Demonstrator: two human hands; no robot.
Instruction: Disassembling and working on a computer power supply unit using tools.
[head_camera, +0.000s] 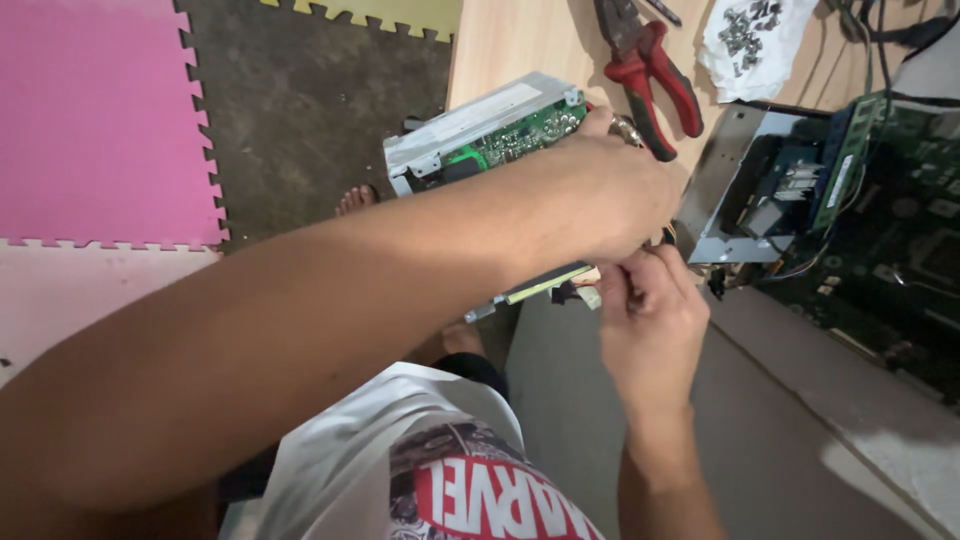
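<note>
While the left hand (610, 190) clamps over the top of the drive unit (480, 135), the right hand (650, 310) pinches at small parts just under it, fingers closed on something too small to name; a dark connector or cable end (570, 293) shows beside them.

Item: drive unit. Grey metal box, green circuit board (520, 130) bare along one side, so a cover seems already off. It sits at the near edge of the table (510, 45), overhanging the edge.

State of work, as judged: well into dismantling. Loose screws (745, 30) lie heaped on a white cloth (735, 70), a metal bracket (730, 180) lies open, and a large green board (890, 230) is exposed at right. Wiring at the unit's underside looks not yet freed.

Surroundings: red-handled pliers (655, 80) just beyond the left hand; pink foam mat (95, 120) and dark floor (310, 110) below; bare foot (355, 200) by the table.

Obstruction: the left forearm hides much of the unit.
</note>
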